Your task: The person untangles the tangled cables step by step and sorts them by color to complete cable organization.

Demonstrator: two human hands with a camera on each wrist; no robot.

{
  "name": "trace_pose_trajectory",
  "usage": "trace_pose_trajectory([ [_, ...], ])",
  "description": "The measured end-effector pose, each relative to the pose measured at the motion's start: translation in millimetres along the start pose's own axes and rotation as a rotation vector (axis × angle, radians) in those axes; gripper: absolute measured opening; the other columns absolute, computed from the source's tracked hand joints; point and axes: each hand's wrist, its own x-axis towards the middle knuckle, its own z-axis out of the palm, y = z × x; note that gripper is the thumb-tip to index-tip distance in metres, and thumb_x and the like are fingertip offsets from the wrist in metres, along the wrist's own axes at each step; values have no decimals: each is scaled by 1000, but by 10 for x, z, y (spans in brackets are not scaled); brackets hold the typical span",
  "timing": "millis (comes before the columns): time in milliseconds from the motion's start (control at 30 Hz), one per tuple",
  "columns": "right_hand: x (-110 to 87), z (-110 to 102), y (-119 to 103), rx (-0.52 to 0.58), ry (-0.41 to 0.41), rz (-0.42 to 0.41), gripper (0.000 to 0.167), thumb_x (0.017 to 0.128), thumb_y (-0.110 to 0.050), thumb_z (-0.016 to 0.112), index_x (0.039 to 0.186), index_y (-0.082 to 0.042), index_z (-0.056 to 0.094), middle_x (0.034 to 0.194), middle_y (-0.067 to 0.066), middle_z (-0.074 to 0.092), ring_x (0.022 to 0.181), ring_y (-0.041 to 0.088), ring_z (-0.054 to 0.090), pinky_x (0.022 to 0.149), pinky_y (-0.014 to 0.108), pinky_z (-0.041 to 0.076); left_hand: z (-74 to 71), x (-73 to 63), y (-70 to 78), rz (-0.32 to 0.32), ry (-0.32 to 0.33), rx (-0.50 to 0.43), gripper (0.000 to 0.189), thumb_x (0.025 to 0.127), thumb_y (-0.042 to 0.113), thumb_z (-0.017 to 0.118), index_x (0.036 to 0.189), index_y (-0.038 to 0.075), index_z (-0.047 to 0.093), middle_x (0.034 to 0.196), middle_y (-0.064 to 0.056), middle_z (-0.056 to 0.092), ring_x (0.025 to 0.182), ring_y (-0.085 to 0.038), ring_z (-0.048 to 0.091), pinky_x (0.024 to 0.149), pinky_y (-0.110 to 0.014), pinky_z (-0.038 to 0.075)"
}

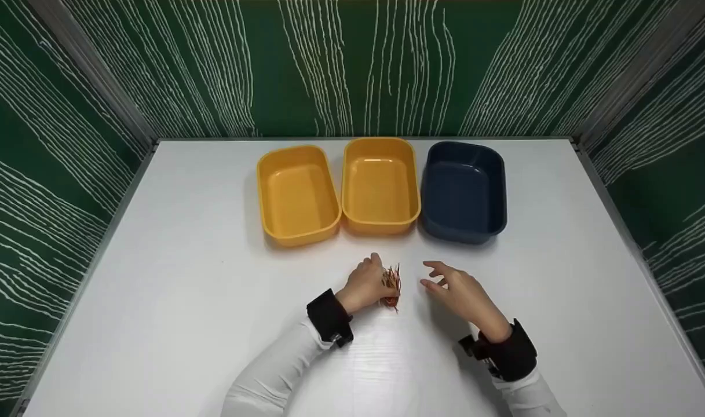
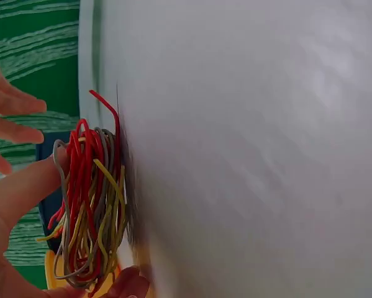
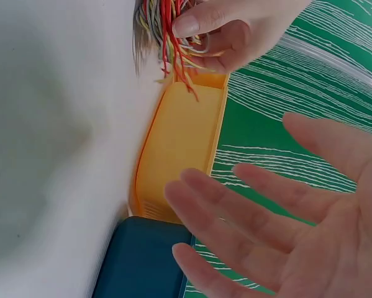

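Note:
My left hand (image 1: 366, 285) grips a bundle of thin cords (image 1: 391, 285) close over the white table, in front of the middle yellow bin. In the left wrist view the cords (image 2: 89, 211) are red, yellow and grey, looped together, with the thumb on one side and fingertips at the lower end. Loose ends of the bundle (image 3: 168, 37) hang out past the fingers in the right wrist view. To the right of the bundle, my right hand (image 1: 462, 294) is held apart from it, fingers spread and relaxed, with nothing in them.
Three bins stand side by side at the back of the white table (image 1: 172, 278): a left yellow bin (image 1: 299, 194), a middle yellow bin (image 1: 381, 188) and a dark blue bin (image 1: 463, 194). Green walls (image 1: 358, 69) with white streaks enclose the table's back and sides.

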Motion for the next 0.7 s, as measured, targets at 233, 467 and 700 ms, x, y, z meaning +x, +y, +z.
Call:
trace_pose_trajectory([
  [233,-4,9,-9,-1,-29,1,38,86,-20,58,117,0,52,92,13,62,78,26,60,68,40,47,57,-13,22,44,17,-265,59,63,12,78,100,3,33,81,-12,56,73,-25,56,66,-33,46],
  [467,-3,28,-8,11,-49,-3,38,86,-20,57,118,0,52,92,13,62,81,27,60,70,41,47,105,-12,-31,20,28,-441,61,63,2,75,111,-1,37,87,-16,57,75,-23,55,71,-29,46],
  [700,-26,51,5,19,-71,7,38,87,-21,56,118,0,52,92,13,62,82,27,59,71,41,46,111,-48,-83,-56,31,-465,45,62,8,77,98,-6,53,85,-11,53,81,-24,52,74,-30,45],
])
